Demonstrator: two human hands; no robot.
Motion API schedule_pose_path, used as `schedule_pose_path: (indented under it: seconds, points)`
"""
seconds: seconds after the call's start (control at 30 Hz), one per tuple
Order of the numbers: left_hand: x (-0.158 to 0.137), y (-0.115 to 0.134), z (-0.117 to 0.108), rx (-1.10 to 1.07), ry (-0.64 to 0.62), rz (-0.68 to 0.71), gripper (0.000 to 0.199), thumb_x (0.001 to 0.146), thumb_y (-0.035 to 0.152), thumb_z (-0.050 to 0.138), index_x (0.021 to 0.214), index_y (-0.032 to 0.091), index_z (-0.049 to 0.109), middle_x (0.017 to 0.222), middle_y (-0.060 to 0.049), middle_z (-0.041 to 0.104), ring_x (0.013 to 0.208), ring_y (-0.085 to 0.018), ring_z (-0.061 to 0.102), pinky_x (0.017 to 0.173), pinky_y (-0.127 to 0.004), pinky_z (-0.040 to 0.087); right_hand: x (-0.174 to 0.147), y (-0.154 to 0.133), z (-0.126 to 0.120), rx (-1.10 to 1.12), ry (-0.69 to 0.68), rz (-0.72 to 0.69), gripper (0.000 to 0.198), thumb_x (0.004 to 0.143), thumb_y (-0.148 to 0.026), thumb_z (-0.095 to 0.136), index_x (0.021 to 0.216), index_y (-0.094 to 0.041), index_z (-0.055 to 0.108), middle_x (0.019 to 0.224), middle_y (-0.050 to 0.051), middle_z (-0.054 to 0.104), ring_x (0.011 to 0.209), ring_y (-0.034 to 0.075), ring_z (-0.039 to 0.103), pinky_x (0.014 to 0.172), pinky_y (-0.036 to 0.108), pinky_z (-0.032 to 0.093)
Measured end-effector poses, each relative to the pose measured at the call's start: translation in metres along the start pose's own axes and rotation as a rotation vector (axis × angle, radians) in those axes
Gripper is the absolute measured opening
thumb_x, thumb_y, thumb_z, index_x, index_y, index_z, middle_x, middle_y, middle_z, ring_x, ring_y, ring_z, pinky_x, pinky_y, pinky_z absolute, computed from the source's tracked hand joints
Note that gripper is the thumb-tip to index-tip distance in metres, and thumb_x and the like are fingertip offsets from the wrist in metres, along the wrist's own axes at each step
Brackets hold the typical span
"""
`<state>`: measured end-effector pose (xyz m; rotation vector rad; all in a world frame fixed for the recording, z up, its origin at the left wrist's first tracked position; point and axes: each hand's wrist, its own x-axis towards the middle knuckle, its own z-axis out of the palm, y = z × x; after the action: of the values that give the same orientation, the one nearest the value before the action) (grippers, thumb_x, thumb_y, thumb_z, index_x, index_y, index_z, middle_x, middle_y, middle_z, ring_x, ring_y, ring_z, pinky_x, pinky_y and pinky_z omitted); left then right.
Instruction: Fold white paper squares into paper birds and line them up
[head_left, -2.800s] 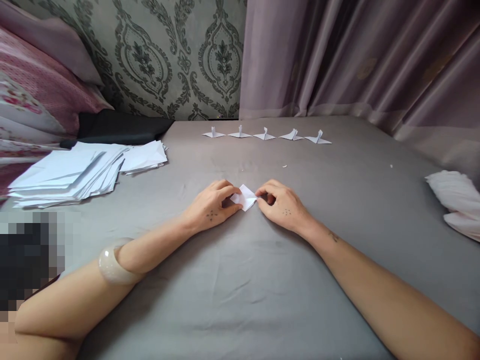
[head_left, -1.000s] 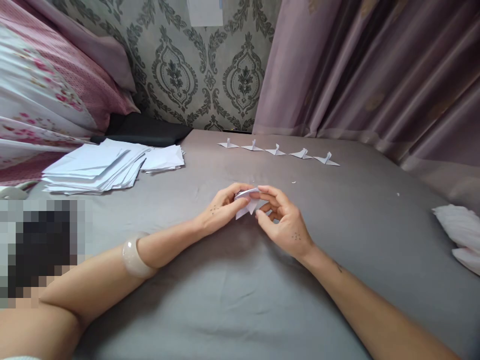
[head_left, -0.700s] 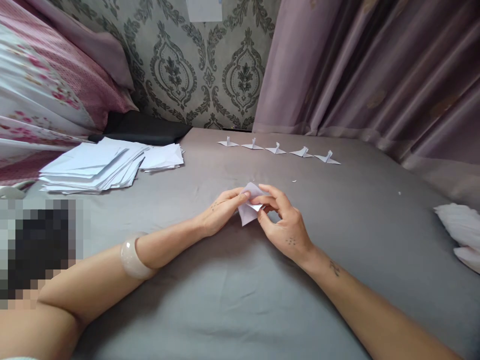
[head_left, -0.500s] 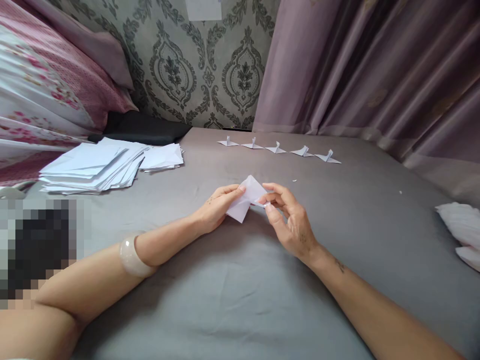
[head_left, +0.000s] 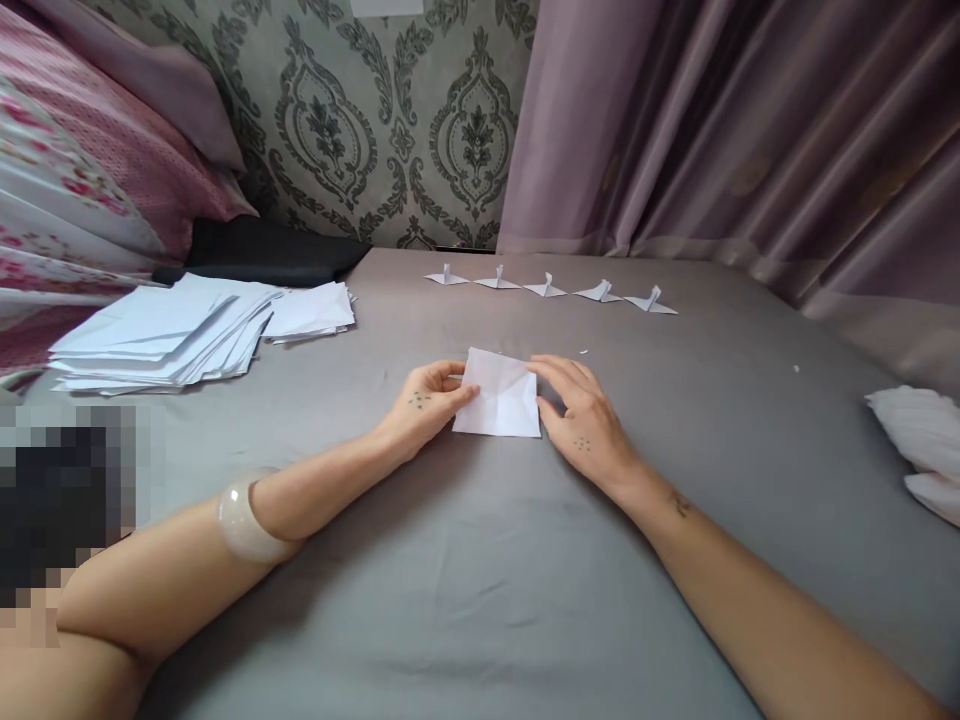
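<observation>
A small square sheet of white paper (head_left: 496,398) with creases across it lies nearly flat between my two hands. My left hand (head_left: 429,405) pinches its left edge, the thumb on top and the fingers behind. At the opposite edge is my right hand (head_left: 583,415), its fingertips at the upper right corner and its thumb against the right side. Farther back, several folded paper birds (head_left: 548,287) stand in a row, wings spread.
To the left are a tall stack of white paper (head_left: 161,335) and a smaller pile (head_left: 311,312), near a black item (head_left: 277,252). Grey cloth (head_left: 480,590) covers the surface. A white bundle (head_left: 911,430) lies at the right edge; curtains (head_left: 675,130) hang behind.
The paper was bent with a folded flap and now shows as a spread square. My right hand has shifted from its lower corner to the right edge. The view has turned slightly.
</observation>
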<state>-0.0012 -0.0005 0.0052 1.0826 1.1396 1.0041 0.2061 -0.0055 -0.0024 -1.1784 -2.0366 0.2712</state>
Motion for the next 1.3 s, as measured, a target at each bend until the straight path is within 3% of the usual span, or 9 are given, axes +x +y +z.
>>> schedule_pose_path:
  seconds: [0.17, 0.33, 0.5, 0.63, 0.77, 0.9, 1.03, 1.2, 1.3]
  points:
    - [0.004, -0.005, -0.003, 0.091, 0.114, 0.039, 0.040, 0.076, 0.035, 0.067, 0.107, 0.011, 0.059, 0.081, -0.008, 0.071, 0.069, -0.018, 0.065, 0.063, -0.028, 0.049, -0.006, -0.008, 0.002, -0.115, -0.097, -0.086, 0.029, 0.087, -0.008, 0.046, 0.103, -0.021, 0.067, 0.112, 0.006, 0.066, 0.107, 0.023, 0.054, 0.093, 0.039, 0.046]
    - [0.004, -0.005, -0.007, 0.268, 0.213, 0.128, 0.051, 0.074, 0.023, 0.064, 0.121, 0.013, 0.048, 0.102, -0.009, 0.064, 0.075, -0.014, 0.062, 0.065, -0.024, 0.048, -0.011, -0.018, 0.003, -0.209, -0.233, -0.040, 0.022, 0.091, -0.018, 0.047, 0.099, -0.018, 0.068, 0.109, 0.006, 0.067, 0.099, 0.022, 0.057, 0.089, 0.038, 0.045]
    - [0.001, -0.003, -0.009, 0.305, 0.158, 0.151, 0.052, 0.076, 0.021, 0.058, 0.126, 0.021, 0.045, 0.109, -0.007, 0.055, 0.060, -0.008, 0.059, 0.056, -0.023, 0.048, -0.012, -0.022, -0.001, -0.259, -0.274, -0.021, 0.027, 0.085, -0.033, 0.062, 0.109, -0.020, 0.063, 0.111, 0.006, 0.067, 0.100, 0.023, 0.056, 0.085, 0.038, 0.045]
    - [0.000, -0.001, -0.006, 0.343, 0.238, 0.094, 0.038, 0.074, 0.014, 0.054, 0.112, 0.016, 0.056, 0.103, -0.006, 0.057, 0.061, -0.008, 0.056, 0.055, -0.021, 0.045, -0.011, -0.018, -0.001, -0.321, -0.249, -0.083, 0.028, 0.090, -0.026, 0.056, 0.118, -0.020, 0.059, 0.112, 0.006, 0.066, 0.101, 0.022, 0.054, 0.084, 0.035, 0.043]
    - [-0.001, -0.001, -0.004, 0.429, 0.228, 0.087, 0.030, 0.079, 0.025, 0.056, 0.107, 0.015, 0.056, 0.106, -0.008, 0.057, 0.066, -0.011, 0.057, 0.062, -0.026, 0.048, -0.010, -0.015, 0.001, -0.417, -0.219, -0.136, 0.021, 0.094, -0.018, 0.047, 0.101, -0.021, 0.067, 0.103, 0.005, 0.065, 0.091, 0.019, 0.053, 0.077, 0.032, 0.042]
    - [-0.007, -0.001, -0.004, 0.774, 0.230, 0.291, 0.042, 0.078, 0.051, 0.063, 0.106, 0.019, 0.060, 0.125, -0.013, 0.046, 0.094, -0.022, 0.057, 0.081, -0.039, 0.048, -0.011, -0.017, 0.000, -0.465, -0.220, -0.090, 0.021, 0.093, -0.019, 0.049, 0.090, -0.021, 0.070, 0.096, 0.005, 0.062, 0.085, 0.018, 0.050, 0.065, 0.029, 0.038]
    - [-0.012, -0.003, -0.004, 1.187, 0.168, 0.636, 0.054, 0.071, 0.061, 0.069, 0.109, 0.025, 0.061, 0.135, -0.012, 0.045, 0.124, -0.034, 0.037, 0.099, -0.053, 0.030, -0.012, -0.019, -0.001, -0.483, -0.242, -0.073, 0.021, 0.093, -0.022, 0.050, 0.087, -0.020, 0.070, 0.090, 0.006, 0.060, 0.082, 0.018, 0.049, 0.065, 0.030, 0.036]
    - [-0.011, -0.007, -0.007, 1.336, -0.089, 0.811, 0.017, 0.089, 0.036, 0.058, 0.100, 0.023, 0.062, 0.112, -0.004, 0.067, 0.114, -0.026, 0.049, 0.098, -0.047, 0.024, -0.013, -0.021, 0.000, -0.485, -0.247, -0.067, 0.023, 0.093, -0.013, 0.046, 0.090, -0.019, 0.068, 0.089, 0.005, 0.062, 0.083, 0.018, 0.050, 0.072, 0.030, 0.039]
    - [-0.011, -0.007, -0.009, 1.353, -0.148, 0.852, 0.019, 0.093, 0.017, 0.046, 0.099, 0.023, 0.064, 0.103, -0.002, 0.070, 0.107, -0.021, 0.054, 0.098, -0.045, 0.023, -0.013, -0.023, 0.000, -0.474, -0.261, -0.026, 0.022, 0.093, -0.013, 0.047, 0.088, -0.019, 0.068, 0.089, 0.005, 0.063, 0.084, 0.018, 0.052, 0.071, 0.030, 0.039]
